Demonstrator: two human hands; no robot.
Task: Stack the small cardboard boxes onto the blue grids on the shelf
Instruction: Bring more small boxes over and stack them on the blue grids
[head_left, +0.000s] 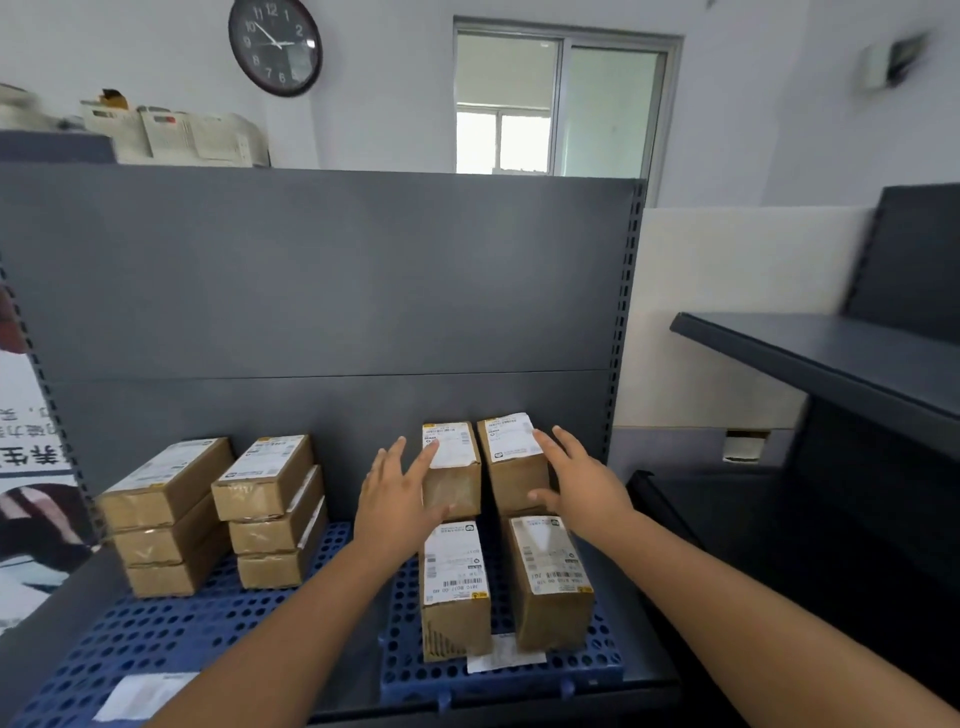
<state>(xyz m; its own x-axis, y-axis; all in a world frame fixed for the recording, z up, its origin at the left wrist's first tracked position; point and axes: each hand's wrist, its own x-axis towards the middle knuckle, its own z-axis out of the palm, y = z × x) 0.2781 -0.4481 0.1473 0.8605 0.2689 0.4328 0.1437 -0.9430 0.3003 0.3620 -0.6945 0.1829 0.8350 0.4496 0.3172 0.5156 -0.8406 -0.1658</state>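
Two open hands, left hand (397, 501) and right hand (579, 480), flank stiff, seemingly light small cardboard boxes (483, 470) far on the blue grid (519, 670); best gripped by their side walls.

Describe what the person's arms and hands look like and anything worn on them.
Both forearms are bare up to the frame's edge: no sleeves show. The left hand and the right hand wear no gloves, and no rings, watch or wristband can be seen. Fingers are spread, with short nails. No markings or tools are on either arm.
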